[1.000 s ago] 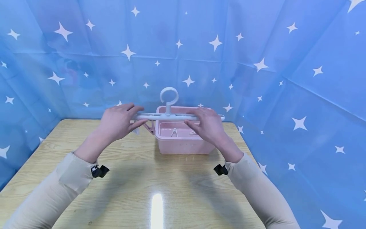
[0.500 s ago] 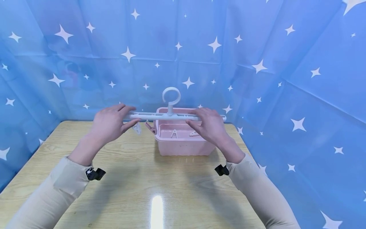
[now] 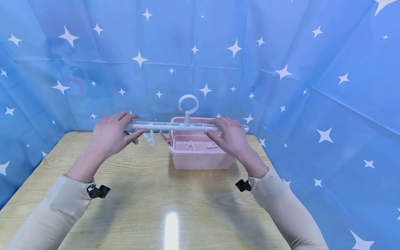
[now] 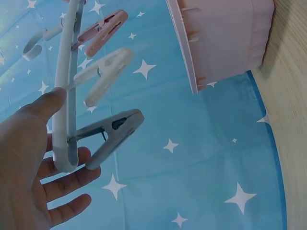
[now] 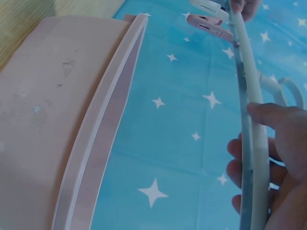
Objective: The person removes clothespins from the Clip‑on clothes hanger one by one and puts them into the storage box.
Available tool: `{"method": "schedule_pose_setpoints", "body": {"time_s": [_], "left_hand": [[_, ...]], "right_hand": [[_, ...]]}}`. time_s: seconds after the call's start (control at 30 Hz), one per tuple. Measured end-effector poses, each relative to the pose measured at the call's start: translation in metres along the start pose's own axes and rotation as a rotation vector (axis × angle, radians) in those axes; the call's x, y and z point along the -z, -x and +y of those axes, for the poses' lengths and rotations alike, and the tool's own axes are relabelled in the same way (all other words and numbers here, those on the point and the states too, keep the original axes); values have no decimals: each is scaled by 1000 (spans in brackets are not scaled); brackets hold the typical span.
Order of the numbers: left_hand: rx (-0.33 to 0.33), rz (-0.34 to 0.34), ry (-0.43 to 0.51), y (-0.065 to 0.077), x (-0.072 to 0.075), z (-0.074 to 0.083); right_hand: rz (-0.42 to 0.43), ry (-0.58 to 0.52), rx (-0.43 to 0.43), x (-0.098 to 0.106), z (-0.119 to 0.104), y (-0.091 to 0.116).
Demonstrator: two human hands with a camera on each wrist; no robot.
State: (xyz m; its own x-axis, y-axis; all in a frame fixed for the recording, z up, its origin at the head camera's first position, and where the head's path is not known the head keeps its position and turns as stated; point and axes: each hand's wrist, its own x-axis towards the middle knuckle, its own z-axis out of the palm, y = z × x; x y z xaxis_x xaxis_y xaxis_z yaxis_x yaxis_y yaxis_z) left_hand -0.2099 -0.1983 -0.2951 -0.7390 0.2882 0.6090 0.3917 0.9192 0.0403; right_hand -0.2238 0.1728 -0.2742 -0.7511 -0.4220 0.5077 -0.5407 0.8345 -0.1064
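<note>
A white bar hanger (image 3: 170, 126) with a ring-shaped hook (image 3: 191, 111) is held level in the air, in front of and above the pink basin (image 3: 203, 161). At its left end my left hand (image 3: 110, 134) pinches the bar between thumb and fingers. Toward the right end, my right hand (image 3: 230, 136) grips the bar with thumb in front and fingers behind. Three clips hang from the left half: a pink clip (image 4: 103, 33), a white clip (image 4: 114, 71) and a grey clip (image 4: 128, 124), the grey one nearest my left fingers.
Inside the basin lie a white clip (image 3: 190, 146) and another pale clip (image 3: 213, 146), partly behind my right hand. The basin stands on a wooden table (image 3: 140, 208) near its back edge. A blue curtain (image 3: 175, 41) with stars surrounds the back and sides.
My left hand has slid left along the bar to its end, uncovering the white clip and part of the grey one. The hanger has shifted slightly right; my right hand keeps its grip.
</note>
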Motion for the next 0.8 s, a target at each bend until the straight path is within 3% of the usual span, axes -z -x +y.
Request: {"method": "schedule_pose_setpoints", "body": {"time_s": [0.2,0.4,0.63,0.8], "left_hand": [[108,-39,43,6,2,-4],[159,-21,66,10,1,-8],[284,-48,133,17,-2,-10],[334,-47,149,20,-3,-12]], "right_hand": [[3,-7,-3,1,1,0],[-1,-11,-16,3,2,0],[-8,-16,-31,7,1,1],[-8,-19,-39,7,1,0]]}}
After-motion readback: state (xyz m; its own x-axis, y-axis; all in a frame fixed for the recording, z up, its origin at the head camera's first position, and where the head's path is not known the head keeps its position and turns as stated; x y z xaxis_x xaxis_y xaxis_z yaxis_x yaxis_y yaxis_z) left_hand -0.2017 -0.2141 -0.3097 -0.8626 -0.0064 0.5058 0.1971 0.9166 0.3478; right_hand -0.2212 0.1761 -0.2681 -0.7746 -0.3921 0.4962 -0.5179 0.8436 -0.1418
